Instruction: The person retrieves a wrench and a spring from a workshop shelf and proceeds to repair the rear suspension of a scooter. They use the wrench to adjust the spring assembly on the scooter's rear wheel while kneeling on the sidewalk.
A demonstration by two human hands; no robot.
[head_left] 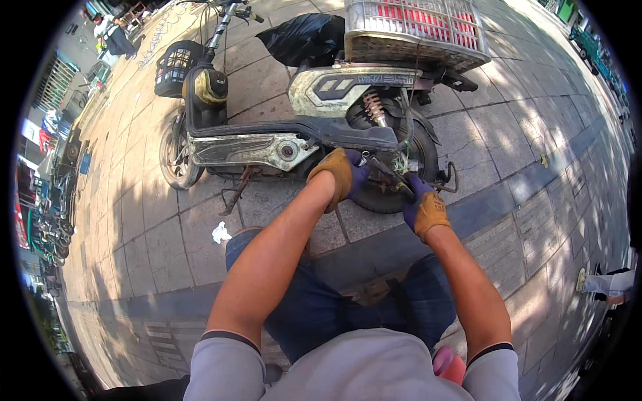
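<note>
An electric scooter stands side-on before me, its body scuffed and dirty. My left hand, in a tan and purple work glove, is closed on a silver wrench-like tool below the footboard's rear end. My right hand, gloved alike, is closed at a dark metal part low beside the rear wheel; exactly what its fingers grip is partly hidden. A coppery shock spring and some tangled pale greenish strands are just above my hands.
A plastic crate and black bag sit on the scooter. A side stand and crumpled white paper are on the paving. Another person is at the upper left, another's leg at the right. Parked vehicles line the left.
</note>
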